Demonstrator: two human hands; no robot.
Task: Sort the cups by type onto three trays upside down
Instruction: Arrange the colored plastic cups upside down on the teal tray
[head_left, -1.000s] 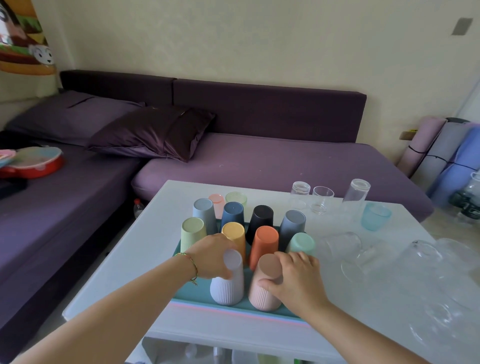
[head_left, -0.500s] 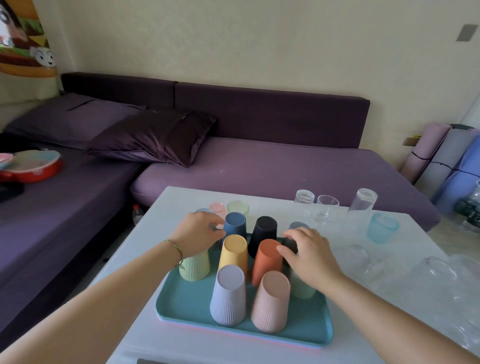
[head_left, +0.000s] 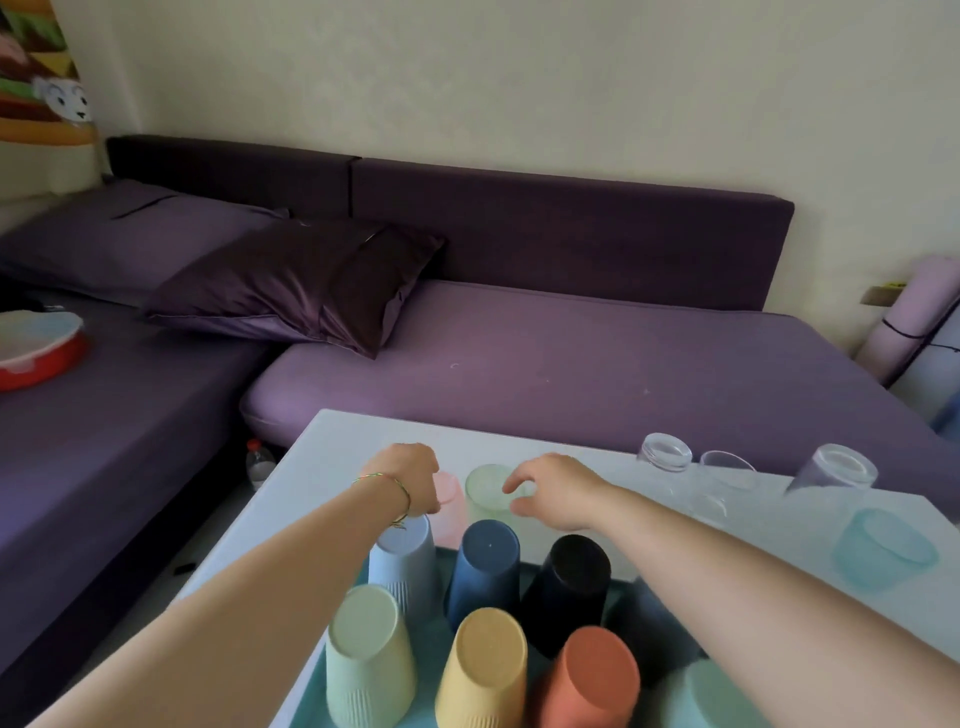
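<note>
Reaching across a teal plastic tray (head_left: 434, 639) at the near end of the white table (head_left: 332, 447), both bare arms extend toward two cups that are not yet sorted.

Ribbed opaque plastic cups stand mouth down on the tray. The near row holds a pale green ribbed cup (head_left: 369, 654), a yellow ribbed cup (head_left: 485, 670) and a terracotta ribbed cup (head_left: 592, 680). Behind them stand a light blue ribbed cup (head_left: 405, 561), a navy ribbed cup (head_left: 485, 566) and a black ribbed cup (head_left: 569, 587).

Just past the tray's far rim, at 12 o'clock, a translucent pink plastic cup (head_left: 449, 499) and a translucent green plastic cup (head_left: 488, 493) stand mouth up, side by side on the table. The left hand (head_left: 410, 475) comes at the pink one from 9 o'clock. Its fingers are hidden behind the back of the hand, so whether they grip cannot be told. The right hand (head_left: 558, 493) comes at the green one from 3 o'clock, its thumb and fingers (head_left: 519, 512) curved and apart at the rim, not closed on it.

Both cups are probably light, thin-walled, smooth and a little flexible. A hold at mid-wall, thumb opposite fingers, would likely suit the wrist turn needed to invert them, while pinching the rim risks a slip or a squeezed wall.

A translucent blue cup (head_left: 883, 551) stands at 2 o'clock, and three clear tumblers (head_left: 665, 452) farther back at 1 o'clock. If the tumblers are glass, they would be heavier and brittle. A purple sofa (head_left: 571, 353) lies beyond the table.
</note>
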